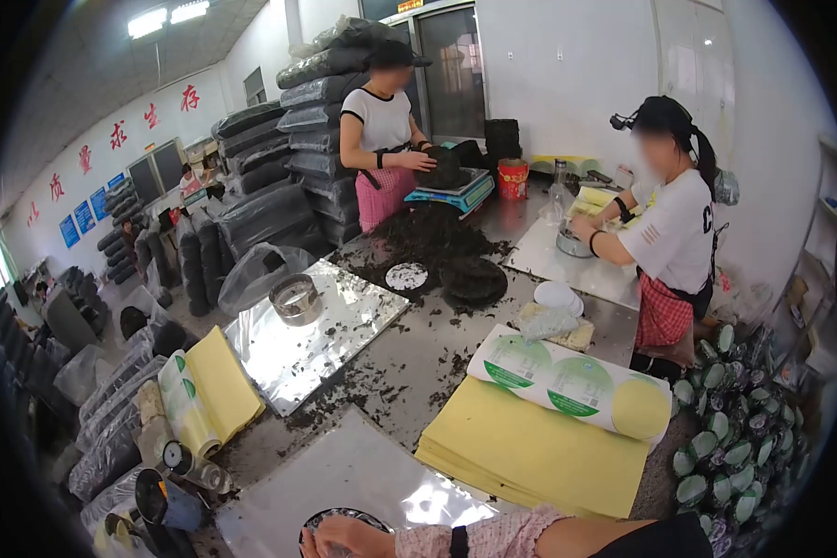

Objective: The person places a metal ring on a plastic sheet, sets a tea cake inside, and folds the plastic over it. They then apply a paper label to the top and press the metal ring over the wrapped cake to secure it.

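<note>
At the bottom edge my right hand (352,536), in a pink patterned sleeve with a black band, curls its fingers over a round metal ring (330,513) with something dark inside. The ring lies on a shiny metal sheet (344,465), and its lower part is cut off by the frame. My left hand is out of view. To the right of the sheet are a stack of yellow sheets (530,446) and a roll of white-and-green printed film (567,377).
Dark crumbly material (428,237) is heaped across the table. A second metal ring (294,298) stands on another sheet. Opposite, one co-worker (381,130) holds a dark lump over a scale (456,195); another (679,223) works at a ring. Wrapped packs (739,437) pile up at right.
</note>
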Demonstrator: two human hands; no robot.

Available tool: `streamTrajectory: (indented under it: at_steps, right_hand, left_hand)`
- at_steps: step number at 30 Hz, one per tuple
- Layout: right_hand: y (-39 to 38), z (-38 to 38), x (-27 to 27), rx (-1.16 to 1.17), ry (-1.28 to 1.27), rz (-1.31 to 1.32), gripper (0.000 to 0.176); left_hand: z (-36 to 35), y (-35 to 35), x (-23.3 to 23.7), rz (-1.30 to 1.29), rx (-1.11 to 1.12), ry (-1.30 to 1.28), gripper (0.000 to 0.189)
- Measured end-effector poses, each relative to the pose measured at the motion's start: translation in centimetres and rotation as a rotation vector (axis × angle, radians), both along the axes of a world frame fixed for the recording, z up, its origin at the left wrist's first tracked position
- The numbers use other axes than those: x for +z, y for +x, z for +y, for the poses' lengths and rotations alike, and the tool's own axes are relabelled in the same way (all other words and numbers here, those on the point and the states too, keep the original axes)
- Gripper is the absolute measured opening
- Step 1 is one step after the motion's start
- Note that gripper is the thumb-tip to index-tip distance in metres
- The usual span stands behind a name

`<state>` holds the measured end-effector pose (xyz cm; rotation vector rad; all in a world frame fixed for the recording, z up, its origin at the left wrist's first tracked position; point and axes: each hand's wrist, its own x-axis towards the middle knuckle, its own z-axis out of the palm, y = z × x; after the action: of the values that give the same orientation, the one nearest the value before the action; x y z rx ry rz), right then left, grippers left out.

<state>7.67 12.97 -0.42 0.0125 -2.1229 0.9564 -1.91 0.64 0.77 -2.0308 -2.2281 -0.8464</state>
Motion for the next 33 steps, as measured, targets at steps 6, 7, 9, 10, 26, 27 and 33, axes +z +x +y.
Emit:
streamTrajectory:
  at_steps: [6, 7, 9, 10, 26, 27, 33]
  right_hand:
    - [1.7, -1.8, 1.8, -0.114, 0.116, -0.091, 0.02]
    - [2.4, -2.8, 2.5, -0.152, 0.163, -0.109, 0.021]
    - [4.3, -4.5, 3.8, -0.248, 0.28, -0.141, 0.024]
    - [5.0, -5.4, 4.0, -0.299, 0.331, -0.159, 0.025]
    - [3.1, -0.9, -0.8, -0.22, 0.032, -0.678, 0.013]
    - [2.9, -0.4, -0.5, -0.194, 0.081, -0.703, 0.014]
    - [1.0, -0.4, 1.9, -0.35, 0.168, -0.773, 0.016]
  left_hand:
    - [-0.8, 0.6, -0.1, 0.007, -0.002, -0.034, 0.066]
    - [-0.9, 0.8, 0.0, 0.01, -0.003, -0.051, 0.066]
    - [-0.7, 1.0, 0.4, 0.017, -0.009, -0.074, 0.067]
    - [-0.6, 1.0, 0.7, 0.013, -0.006, -0.082, 0.067]
    - [0.4, 1.2, -1.2, 0.137, 0.04, -0.255, 0.077]
    - [0.8, 1.0, -1.1, 0.137, 0.034, -0.251, 0.075]
    - [0.9, 1.0, -0.7, 0.142, 0.011, -0.331, 0.083]
